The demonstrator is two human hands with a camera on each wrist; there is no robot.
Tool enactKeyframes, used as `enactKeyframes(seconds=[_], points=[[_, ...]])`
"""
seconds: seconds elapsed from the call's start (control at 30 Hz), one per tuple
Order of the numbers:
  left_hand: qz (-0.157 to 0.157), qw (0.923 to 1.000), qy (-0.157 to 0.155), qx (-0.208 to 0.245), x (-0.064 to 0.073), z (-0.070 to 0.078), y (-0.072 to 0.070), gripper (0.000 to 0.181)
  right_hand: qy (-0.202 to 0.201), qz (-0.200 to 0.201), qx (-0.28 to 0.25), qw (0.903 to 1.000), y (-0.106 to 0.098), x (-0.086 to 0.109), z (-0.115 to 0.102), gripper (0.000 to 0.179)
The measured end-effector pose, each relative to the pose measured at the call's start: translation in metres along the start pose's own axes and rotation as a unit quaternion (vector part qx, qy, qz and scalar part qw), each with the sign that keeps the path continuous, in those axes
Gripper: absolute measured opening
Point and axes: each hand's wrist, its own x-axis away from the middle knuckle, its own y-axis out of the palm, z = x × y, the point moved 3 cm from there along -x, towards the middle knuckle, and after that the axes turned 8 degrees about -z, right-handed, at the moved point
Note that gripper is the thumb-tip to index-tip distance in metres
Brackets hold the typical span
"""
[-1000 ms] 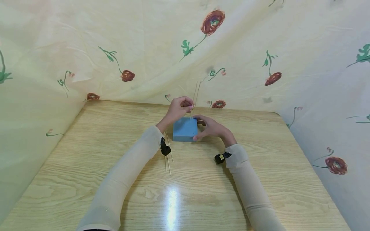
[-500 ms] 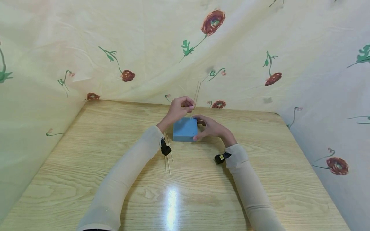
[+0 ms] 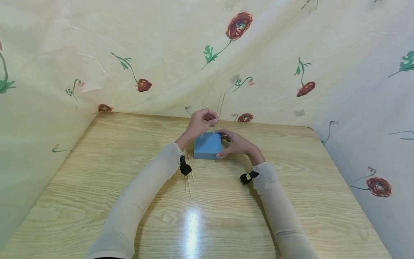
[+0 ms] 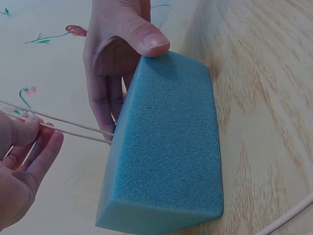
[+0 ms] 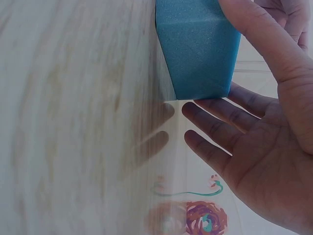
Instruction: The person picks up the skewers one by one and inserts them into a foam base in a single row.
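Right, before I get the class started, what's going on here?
A person is working on a blue foam block on a wooden table. The right hand holds the block, thumb at its near right corner. The left hand pinches one of two thin sticks that rise, slightly tilted, from near the block's far edge; how deep they go can't be seen. More sticks lie on the table, partly under the left wrist.

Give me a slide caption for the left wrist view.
Left hand pinches one of two thin sticks at a blue block the right hand grips.
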Motion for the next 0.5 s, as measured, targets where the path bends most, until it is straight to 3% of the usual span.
enactKeyframes(seconds=[0.27, 0.5], points=[[-0.005, 0.9998, 0.011, 0.013, 0.0016, -0.0002, -0.0012, 0.010, 0.003, 0.000, -0.004, 1.0000, 0.0002, 0.0012, -0.0021, 0.099], [-0.009, 0.9999, -0.002, 0.011, 0.0042, 0.0012, -0.0014, 0.015, 0.003, -0.002, -0.006, 1.0000, 0.0006, 0.0013, -0.0020, 0.099]])
